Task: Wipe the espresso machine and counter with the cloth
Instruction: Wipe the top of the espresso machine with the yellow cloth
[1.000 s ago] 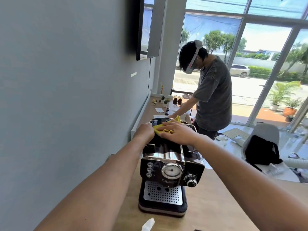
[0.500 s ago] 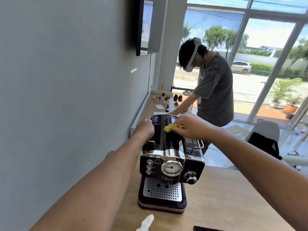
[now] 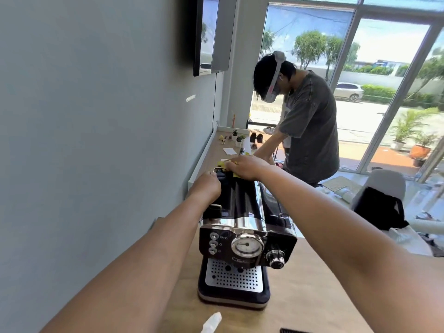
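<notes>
My right hand (image 3: 245, 167) presses the yellow cloth (image 3: 224, 163) flat on the rear top of the machine (image 3: 242, 227), fingers closed down on it. Left hand (image 3: 207, 187) curls shut on the chrome rail (image 3: 217, 169) at the back left corner, bracing. Step: wiping the machine top, far end. Next I'd judge a pull of the cloth forward along the top, then front panel, then tabletop (image 3: 310, 294). Cloth mostly hidden under my hand; machine's back and sides out of sight. White thing (image 3: 212, 321) at bottom edge cut off, unclear. Another person (image 3: 305, 126) works further along.
</notes>
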Demonstrator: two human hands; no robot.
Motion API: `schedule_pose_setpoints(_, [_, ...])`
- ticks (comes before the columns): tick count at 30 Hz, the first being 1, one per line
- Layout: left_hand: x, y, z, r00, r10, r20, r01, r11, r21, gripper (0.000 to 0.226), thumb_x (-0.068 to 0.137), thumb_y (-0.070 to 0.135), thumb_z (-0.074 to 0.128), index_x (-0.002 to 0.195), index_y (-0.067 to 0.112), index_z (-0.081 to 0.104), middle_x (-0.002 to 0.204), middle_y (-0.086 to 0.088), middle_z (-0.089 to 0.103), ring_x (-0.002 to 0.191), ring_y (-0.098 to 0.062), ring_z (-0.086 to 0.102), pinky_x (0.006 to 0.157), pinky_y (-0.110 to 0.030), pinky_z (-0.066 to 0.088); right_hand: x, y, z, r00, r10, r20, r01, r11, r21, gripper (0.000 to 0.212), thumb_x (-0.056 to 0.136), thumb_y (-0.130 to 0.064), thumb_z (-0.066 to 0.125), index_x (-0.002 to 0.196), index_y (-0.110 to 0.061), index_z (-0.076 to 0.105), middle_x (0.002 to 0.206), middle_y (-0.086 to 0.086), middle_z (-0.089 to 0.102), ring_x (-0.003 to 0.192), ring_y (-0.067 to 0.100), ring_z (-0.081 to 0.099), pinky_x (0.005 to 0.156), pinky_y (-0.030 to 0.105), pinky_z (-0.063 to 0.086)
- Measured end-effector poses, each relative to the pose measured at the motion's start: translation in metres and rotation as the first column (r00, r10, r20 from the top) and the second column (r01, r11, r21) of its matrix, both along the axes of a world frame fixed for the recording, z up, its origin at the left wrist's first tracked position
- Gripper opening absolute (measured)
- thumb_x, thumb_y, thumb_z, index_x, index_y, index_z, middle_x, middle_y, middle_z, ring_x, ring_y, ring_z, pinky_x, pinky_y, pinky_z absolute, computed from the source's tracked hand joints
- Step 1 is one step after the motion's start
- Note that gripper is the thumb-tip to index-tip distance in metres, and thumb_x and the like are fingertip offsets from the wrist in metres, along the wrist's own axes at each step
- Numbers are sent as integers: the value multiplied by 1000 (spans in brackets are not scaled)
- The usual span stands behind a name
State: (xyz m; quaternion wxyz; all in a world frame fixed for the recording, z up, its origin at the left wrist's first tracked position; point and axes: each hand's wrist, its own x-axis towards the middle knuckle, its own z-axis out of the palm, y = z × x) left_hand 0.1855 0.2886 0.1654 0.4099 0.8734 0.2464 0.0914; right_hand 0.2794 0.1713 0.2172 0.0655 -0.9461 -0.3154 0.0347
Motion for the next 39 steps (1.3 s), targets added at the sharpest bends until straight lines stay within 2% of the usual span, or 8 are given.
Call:
schedule_pose_setpoints(6, [-1, -1, 1, 1000, -25, -5, 25, 998, 60, 39, 98, 11, 25, 124, 4, 53, 131, -17, 55, 118, -34, 53, 93, -36, 42, -28, -26, -6, 997, -73, 33, 71, 995, 70, 52, 103, -44, 27, 145, -19, 44, 151, 15, 42, 139, 33, 37, 111, 46, 29])
schedule_pose_setpoints(13, [-4, -5, 4, 999, -35, 21, 33, 994, 107, 35, 98, 6, 30, 121, -2, 56, 131, -20, 55, 121, -35, 52, 97, -35, 41, -120, -65, -9, 986, 167, 0, -166, 977, 134, 42, 104, -39, 35, 143, -30, 48, 158, -1, 32, 148, 16, 20, 119, 32, 10])
schedule_pose_setpoints(16, [-4, -4, 3, 999, -26, 42, 23, 997, 74, 36, 100, 14, 31, 125, 5, 55, 132, -18, 56, 121, -35, 52, 100, -36, 41, -141, -91, -11, 973, 220, -66, -210, 968, 138, 41, 103, -46, 34, 143, -42, 45, 159, -10, 27, 147, 9, 19, 120, 34, 13])
schedule_pose_setpoints(22, [-5, -7, 6, 996, -27, 82, 26, 1000, 15, 37, 103, 13, 29, 128, 2, 54, 135, -21, 53, 123, -35, 50, 97, -31, 38, -100, -64, -2, 999, 7, -52, -4, 999, 52, 50, 105, -46, 22, 153, -32, 27, 164, 1, 14, 150, 24, 17, 118, 41, 16])
schedule_pose_setpoints(27, [-10, -11, 10, 992, -19, 125, 33, 994, -109, 40, 105, 16, 28, 132, 3, 53, 139, -20, 50, 125, -32, 48, 99, -31, 38, -110, -35, 2, 998, 51, -36, -50, 999, 22, 46, 107, -31, 25, 147, -14, 43, 159, 11, 29, 147, 23, 20, 115, 29, 11])
schedule_pose_setpoints(32, [-27, -12, 18, 993, -57, 104, 80, 970, -229, 42, 105, 22, 27, 142, 15, 46, 145, -13, 45, 129, -29, 46, 103, -33, 38, -132, -61, -8, 963, 260, -67, -255, 964, 68, 48, 103, -44, 34, 145, -22, 47, 156, -4, 36, 145, 14, 27, 118, 35, 16])
schedule_pose_setpoints(36, [-36, -11, 20, 991, -84, 103, 112, 946, -306, 43, 102, 28, 29, 140, 24, 49, 144, -7, 46, 120, -24, 48, 101, -31, 38, -102, -68, -1, 989, 126, -79, -117, 987, 110, 45, 102, -46, 36, 139, -27, 53, 151, -6, 43, 137, 19, 40, 114, 42, 31])
schedule_pose_setpoints(39, [-41, -12, 24, 993, -67, 94, 95, 939, -329, 43, 104, 27, 30, 141, 17, 48, 144, -10, 46, 119, -23, 47, 91, -27, 34, -96, -40, 0, 993, 117, -11, -117, 992, 57, 43, 104, -38, 34, 138, -21, 54, 151, 1, 43, 143, 24, 31, 117, 44, 20])
